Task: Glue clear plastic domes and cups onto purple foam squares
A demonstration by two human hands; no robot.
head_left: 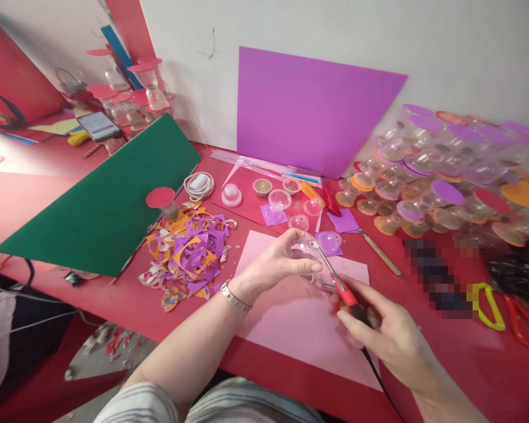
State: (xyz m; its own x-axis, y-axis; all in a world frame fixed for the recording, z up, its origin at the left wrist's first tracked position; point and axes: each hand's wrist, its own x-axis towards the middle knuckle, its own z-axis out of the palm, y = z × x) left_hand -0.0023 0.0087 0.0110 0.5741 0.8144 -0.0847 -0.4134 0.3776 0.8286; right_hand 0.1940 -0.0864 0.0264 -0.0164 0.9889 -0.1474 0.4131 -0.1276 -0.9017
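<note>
Cupping clear dome (301, 250) within left hand (277, 261), iron (345, 294) in right hand (390, 329)

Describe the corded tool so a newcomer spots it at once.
Find the pink sheet on the red table. Over its right half, the right grip holds the corded tool, slim, metal-tipped, red and black. Unlike the wooden-handled tool nearby, it trails a black cord.

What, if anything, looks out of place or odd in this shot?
Two things: a blocky, pixelated patch beside the yellow handle hides whatever lies there, and a loose heap of orange and purple scraps lies untidily left of the pink sheet.
</note>
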